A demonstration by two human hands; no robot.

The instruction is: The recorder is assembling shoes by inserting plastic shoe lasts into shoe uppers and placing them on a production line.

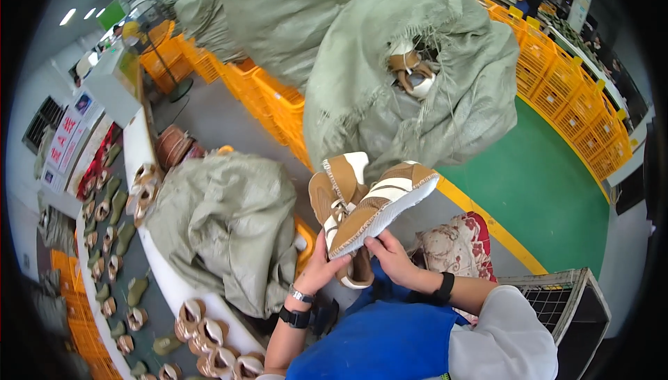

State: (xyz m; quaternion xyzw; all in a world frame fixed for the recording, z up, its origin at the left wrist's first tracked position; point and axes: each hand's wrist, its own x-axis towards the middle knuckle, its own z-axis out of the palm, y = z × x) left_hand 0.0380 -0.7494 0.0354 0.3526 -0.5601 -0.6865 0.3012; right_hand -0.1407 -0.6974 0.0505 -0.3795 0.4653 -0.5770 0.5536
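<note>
Between my hands is a brown-and-white shoe (pixel 386 202), tilted with its pale sole facing right. A second brown-and-white shoe (pixel 334 185) with laces lies against it on the left, and a tan shoe collar (pixel 358 273) shows below. My left hand (pixel 319 266) is closed around the lower end of the shoes. On the right, my right hand (pixel 392 260) grips near the sole, its thumb on the edge and its other fingers partly hidden. Just beyond stands a large grey-green woven sack (pixel 362 67), with brown-and-white shoes (pixel 413 74) showing through its torn opening.
Another woven sack (pixel 223 220) slumps beside the white ledge of a conveyor (pixel 156 268) carrying shoe uppers and green lasts. Tan uppers (pixel 209 338) cluster on the ledge. Orange crates (pixel 557 81) line the right, and a dark wire-sided crate (pixel 567 310) stands near my right arm.
</note>
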